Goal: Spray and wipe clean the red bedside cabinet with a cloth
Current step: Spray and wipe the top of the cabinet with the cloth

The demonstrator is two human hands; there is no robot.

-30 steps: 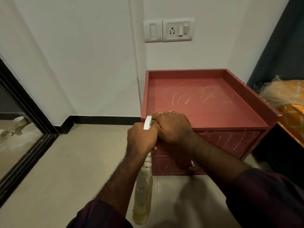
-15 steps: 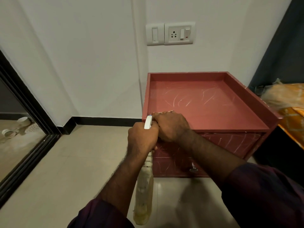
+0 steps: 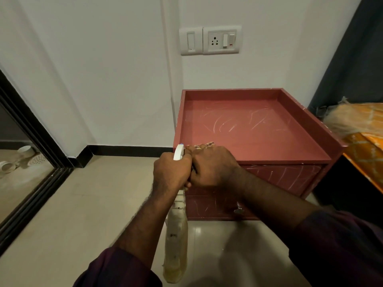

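The red bedside cabinet [image 3: 248, 129] stands against the white wall, with pale scratch-like marks on its recessed top and its front. My left hand [image 3: 170, 172] grips the neck of a spray bottle [image 3: 176, 235], whose cloudy yellowish body hangs down in front of the cabinet. The bottle's white spray head [image 3: 178, 152] sticks up above my fist. Beside it, my right hand [image 3: 213, 168] is curled at the nozzle, touching my left hand. A bit of checked cloth [image 3: 204, 145] shows at its fingertips, over the cabinet's front left corner.
A switch and socket plate [image 3: 221, 40] is on the wall above the cabinet. A dark-framed glass door [image 3: 31, 183] runs along the left. A bed with an orange sheet [image 3: 364, 146] and a dark curtain [image 3: 352, 48] are on the right. A metal knob [image 3: 238, 210] sticks out of the lower drawer.
Both hands stay together at the spray head. Only the view has shifted a little, so the cabinet sits slightly lower in the frame.
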